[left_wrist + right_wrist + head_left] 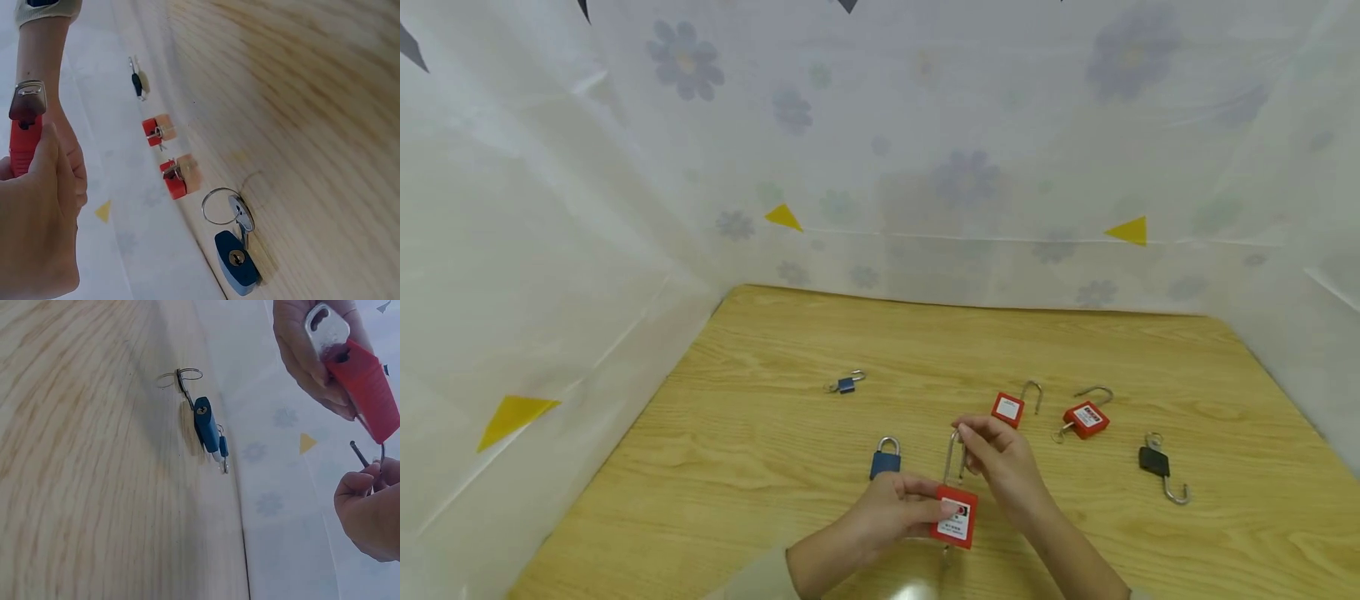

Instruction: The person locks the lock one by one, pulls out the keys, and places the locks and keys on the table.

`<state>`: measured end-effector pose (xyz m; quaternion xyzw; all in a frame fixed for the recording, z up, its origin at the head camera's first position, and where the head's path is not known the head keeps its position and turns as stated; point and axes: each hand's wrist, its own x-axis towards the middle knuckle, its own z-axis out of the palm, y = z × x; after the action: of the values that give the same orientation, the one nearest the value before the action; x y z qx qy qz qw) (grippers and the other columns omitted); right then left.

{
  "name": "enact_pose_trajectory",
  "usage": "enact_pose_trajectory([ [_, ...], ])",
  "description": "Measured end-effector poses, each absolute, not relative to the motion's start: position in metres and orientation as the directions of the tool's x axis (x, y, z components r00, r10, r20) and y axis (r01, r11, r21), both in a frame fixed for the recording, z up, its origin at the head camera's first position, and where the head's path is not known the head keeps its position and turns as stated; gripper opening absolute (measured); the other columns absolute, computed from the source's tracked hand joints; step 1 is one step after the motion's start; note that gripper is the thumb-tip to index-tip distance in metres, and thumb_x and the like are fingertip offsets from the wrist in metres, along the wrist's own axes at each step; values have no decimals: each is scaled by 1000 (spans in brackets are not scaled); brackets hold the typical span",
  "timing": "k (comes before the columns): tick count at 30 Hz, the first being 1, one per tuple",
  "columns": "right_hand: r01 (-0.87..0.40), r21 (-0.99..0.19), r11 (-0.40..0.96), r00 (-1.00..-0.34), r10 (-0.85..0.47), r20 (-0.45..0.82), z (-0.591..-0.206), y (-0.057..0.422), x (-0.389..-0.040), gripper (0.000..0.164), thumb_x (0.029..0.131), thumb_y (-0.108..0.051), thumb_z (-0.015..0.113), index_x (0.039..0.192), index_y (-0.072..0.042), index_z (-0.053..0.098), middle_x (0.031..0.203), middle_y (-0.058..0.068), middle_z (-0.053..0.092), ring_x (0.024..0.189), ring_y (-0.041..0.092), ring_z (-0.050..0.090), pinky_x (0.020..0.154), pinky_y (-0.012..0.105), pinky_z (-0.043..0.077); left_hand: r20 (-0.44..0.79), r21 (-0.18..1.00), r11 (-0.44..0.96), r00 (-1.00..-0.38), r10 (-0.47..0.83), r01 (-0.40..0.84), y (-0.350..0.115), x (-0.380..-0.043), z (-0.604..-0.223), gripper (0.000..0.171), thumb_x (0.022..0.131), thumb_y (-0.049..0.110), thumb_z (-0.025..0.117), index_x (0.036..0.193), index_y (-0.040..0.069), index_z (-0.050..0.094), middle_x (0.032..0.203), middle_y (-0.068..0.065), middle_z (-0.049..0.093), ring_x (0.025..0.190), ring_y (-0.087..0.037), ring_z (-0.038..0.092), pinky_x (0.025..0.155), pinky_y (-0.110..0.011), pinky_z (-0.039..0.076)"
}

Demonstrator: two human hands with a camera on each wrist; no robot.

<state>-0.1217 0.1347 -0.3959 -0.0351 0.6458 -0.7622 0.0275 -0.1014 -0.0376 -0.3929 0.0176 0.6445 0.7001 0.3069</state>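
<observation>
My left hand (891,510) grips the body of a red padlock (964,533) with a white label, thumb across its front. A key (330,330) sits in the padlock's bottom, seen in the right wrist view. The steel shackle (951,458) stands raised, with its free end out of the body. My right hand (1002,457) pinches the top of this shackle between thumb and fingers. Just beyond the left hand lies a blue padlock (886,463) with its shackle down; in the left wrist view a key on a ring (242,212) is in it.
A small blue padlock (847,385) lies open at the back left. Two red padlocks (1009,407) (1086,419) and a black padlock (1153,461) lie with shackles open on the right. Pale flowered sheeting (880,167) encloses the wooden table (737,467).
</observation>
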Motion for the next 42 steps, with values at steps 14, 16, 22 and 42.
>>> enact_pose_trajectory([
  [14, -16, -998, 56, -999, 33, 18, -375, 126, -116, 15, 90, -7, 58, 97, 7, 58, 73, -9, 56, 60, 3, 44, 53, 15, 40, -277, 956, 18, -875, 397, -294, -39, -101, -394, 26, 79, 3, 69, 102, -10, 63, 92, -14, 70, 76, -12, 66, 70, -27, 57],
  [16, -29, -996, 82, -998, 47, 33, -374, 124, -115, 16, 89, -5, 58, 97, 9, 58, 73, -9, 57, 60, 3, 45, 54, 15, 41, -276, 956, 17, -877, 393, -293, -39, -101, -394, 26, 79, 2, 69, 101, -10, 63, 90, -13, 70, 75, -11, 65, 69, -26, 57],
  [22, -37, -992, 118, -997, 63, 44, -375, 121, -113, 13, 88, -2, 58, 96, 9, 59, 75, -9, 58, 63, 3, 47, 56, 16, 43, -279, 954, 8, -877, 392, -299, -39, -101, -395, 27, 80, 3, 68, 102, -9, 62, 91, -11, 70, 77, -12, 66, 71, -27, 57],
  [42, -161, -978, 134, -986, 15, 165, -383, 119, -108, 10, 88, 0, 57, 90, 10, 58, 73, -10, 56, 58, 1, 43, 52, 15, 39, -268, 958, 9, -883, 385, -287, -39, -104, -394, 27, 78, 0, 67, 102, -10, 62, 91, -13, 70, 78, -12, 65, 73, -28, 57],
])
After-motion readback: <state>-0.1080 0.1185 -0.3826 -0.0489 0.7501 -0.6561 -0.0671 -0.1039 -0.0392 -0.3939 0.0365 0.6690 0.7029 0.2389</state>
